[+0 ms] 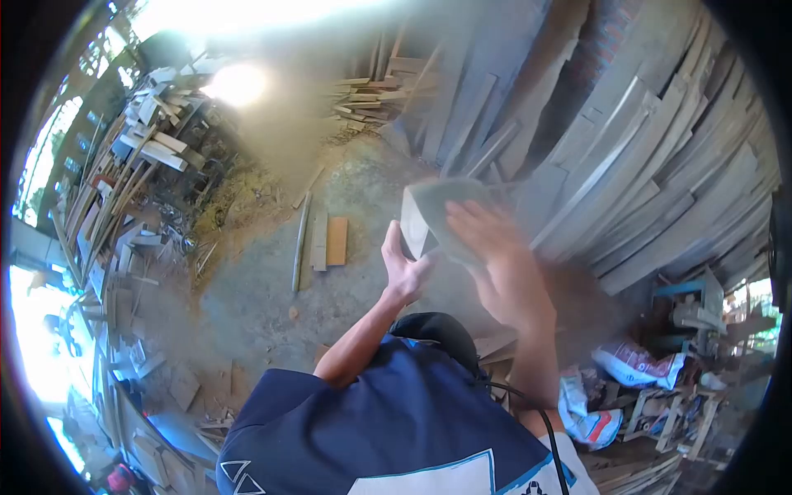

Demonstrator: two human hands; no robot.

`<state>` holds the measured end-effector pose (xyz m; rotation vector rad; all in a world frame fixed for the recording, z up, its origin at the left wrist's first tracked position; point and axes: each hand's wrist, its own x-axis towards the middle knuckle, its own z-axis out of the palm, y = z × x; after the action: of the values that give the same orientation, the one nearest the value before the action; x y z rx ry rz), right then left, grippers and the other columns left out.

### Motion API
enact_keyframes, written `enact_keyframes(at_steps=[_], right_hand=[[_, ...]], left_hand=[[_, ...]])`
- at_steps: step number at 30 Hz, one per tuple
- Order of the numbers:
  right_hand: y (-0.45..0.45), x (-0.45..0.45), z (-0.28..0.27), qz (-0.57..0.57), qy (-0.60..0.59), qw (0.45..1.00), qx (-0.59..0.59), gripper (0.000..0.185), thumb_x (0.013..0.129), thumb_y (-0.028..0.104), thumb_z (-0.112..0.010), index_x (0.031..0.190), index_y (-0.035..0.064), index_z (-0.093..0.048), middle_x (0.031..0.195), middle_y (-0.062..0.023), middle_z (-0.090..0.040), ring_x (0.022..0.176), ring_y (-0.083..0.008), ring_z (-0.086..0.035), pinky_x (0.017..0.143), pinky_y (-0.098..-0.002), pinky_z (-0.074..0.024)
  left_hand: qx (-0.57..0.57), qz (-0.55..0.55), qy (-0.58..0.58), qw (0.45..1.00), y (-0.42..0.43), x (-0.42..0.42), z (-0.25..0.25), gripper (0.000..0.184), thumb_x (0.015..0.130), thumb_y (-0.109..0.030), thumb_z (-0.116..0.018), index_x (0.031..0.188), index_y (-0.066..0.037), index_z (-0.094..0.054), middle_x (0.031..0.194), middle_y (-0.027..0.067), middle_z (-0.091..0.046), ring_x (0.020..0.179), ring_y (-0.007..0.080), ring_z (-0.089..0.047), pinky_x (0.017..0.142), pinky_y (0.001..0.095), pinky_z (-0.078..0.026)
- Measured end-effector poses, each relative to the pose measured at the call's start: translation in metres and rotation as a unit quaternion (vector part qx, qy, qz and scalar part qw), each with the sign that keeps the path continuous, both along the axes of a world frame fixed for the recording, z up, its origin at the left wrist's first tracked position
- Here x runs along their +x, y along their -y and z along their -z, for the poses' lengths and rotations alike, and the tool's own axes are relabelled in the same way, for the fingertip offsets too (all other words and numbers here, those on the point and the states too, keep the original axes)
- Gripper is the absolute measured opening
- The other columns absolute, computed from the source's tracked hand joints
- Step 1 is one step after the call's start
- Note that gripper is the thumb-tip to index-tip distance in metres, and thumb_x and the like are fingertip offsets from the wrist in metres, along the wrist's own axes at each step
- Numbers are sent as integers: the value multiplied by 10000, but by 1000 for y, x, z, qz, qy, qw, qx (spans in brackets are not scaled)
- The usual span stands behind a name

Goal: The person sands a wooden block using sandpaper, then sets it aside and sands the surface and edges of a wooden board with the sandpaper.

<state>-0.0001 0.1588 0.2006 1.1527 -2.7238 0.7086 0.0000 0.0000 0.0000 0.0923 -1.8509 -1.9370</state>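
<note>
A pale, greyish box-like piece (415,221) is held up in front of my chest, its white side facing left and its grey-green broad face blurred. My left hand (407,266) grips its lower left edge, with the thumb raised along the side. My right hand (488,247) lies against the broad face, fingers stretched out and slightly smeared by motion. The underside of the piece is hidden.
Long boards (652,157) lean at the right. Scrap wood (157,136) is heaped at the left, and more planks (363,99) are stacked at the back. A small orange-brown board (337,241) lies on the concrete floor (256,301). White sacks (635,363) sit at the lower right.
</note>
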Motion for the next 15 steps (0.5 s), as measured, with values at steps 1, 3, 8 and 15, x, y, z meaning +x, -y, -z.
enact_keyframes(at_steps=[1,3,8,15], right_hand=[[8,-2,-5,8,-17,1000,8,491,850,120,-657,1331,58,-580,1456,-77,-516,1392,-283,-421,1173,-521,-259],[38,-4,1,10,-36,998,-54,488,836,104,-659,1315,44,-590,1440,-70,-530,1370,-283,-443,1165,-512,-279],[17,10,-12,-30,-5,999,-36,506,835,71,-640,1335,36,-574,1417,-82,-547,1351,-291,-464,1165,-497,-286],[-83,49,98,332,178,864,-334,409,1027,226,-471,1336,-34,-538,1348,-194,-593,1215,-313,-592,1065,-455,-421]], left_hand=[[-15,-6,5,1000,-8,0,8,519,675,-239,-762,1073,28,-562,941,114,-597,846,247,-594,767,351,-488],[-84,-21,-24,996,28,-3,1,549,665,-267,-790,1070,31,-570,948,124,-599,854,256,-601,771,355,-490],[-35,-36,-123,991,-5,-4,-16,560,631,-277,-811,1039,29,-580,916,129,-583,850,258,-607,754,361,-484],[63,-73,23,995,22,-13,-40,363,721,-138,-801,942,-31,-534,828,9,-561,759,98,-519,681,267,-435]])
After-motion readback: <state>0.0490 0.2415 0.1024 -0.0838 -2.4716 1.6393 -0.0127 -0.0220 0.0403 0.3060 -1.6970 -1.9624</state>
